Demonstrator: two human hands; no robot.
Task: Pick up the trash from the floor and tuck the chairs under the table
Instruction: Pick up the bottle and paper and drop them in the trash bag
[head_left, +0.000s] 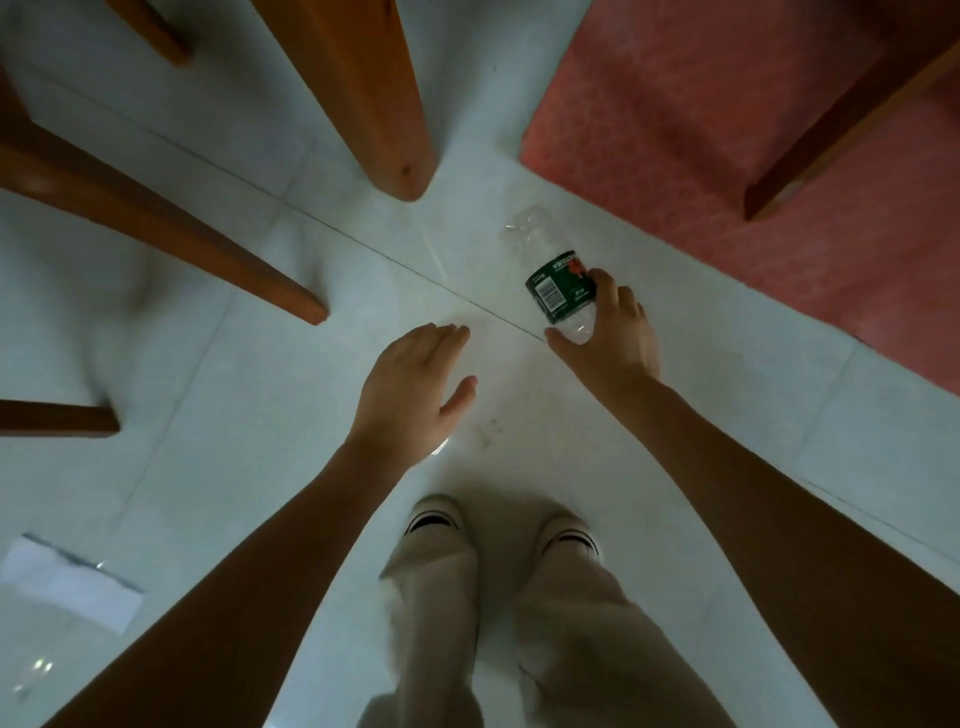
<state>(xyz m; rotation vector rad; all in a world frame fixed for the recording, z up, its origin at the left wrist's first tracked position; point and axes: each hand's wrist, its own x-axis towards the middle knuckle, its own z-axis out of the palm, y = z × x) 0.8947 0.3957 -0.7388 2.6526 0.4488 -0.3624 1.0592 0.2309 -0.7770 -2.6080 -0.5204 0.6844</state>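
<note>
1. Trash step in hand: right hand (615, 332) wraps the bottle (558, 283), which lies on the floor (260, 395) beside the red seat (727, 130).
2. Left hand (410, 384) spread wide, holding nothing.
3. Next, likely: lift; thin clear plastic may crumple.
4. White paper (67, 584) lies at left. Glossy tile; wooden legs (384, 104).

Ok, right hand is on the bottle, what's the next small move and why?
Probably close the right hand fully on the bottle and lift it off the floor. Its fingers already wrap the bottle's near end, just past the green label, while the bottle appears to lie on the tiles beside the red chair. The left hand hovers open and empty.
</note>
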